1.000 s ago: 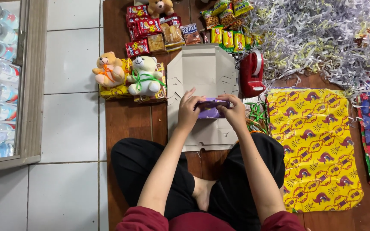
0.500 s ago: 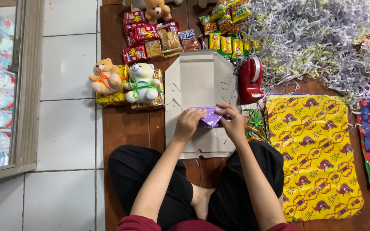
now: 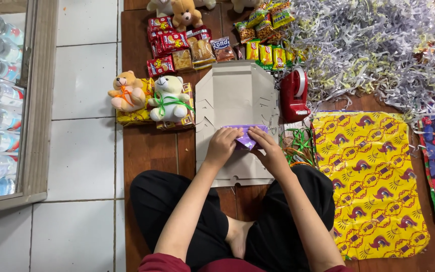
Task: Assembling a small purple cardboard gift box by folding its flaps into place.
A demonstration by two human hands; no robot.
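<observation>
2 hands gripping a purple packet

Left hand [image 3: 223, 146] and right hand [image 3: 270, 151] are pinching the purple packet [image 3: 247, 137] over the grey flattened box [image 3: 235, 98]; red tape dispenser [image 3: 294, 94] at 2 o'clock.

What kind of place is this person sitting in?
Probably a small shop or home gift-packing spot. On the floor lie snack packets, teddy bears, yellow wrapping paper and shredded paper; both hands hold a purple packet.

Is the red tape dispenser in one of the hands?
No, the tape dispenser stands alone beside the flat cardboard, while the left hand and right hand both hold a purple packet.
</observation>
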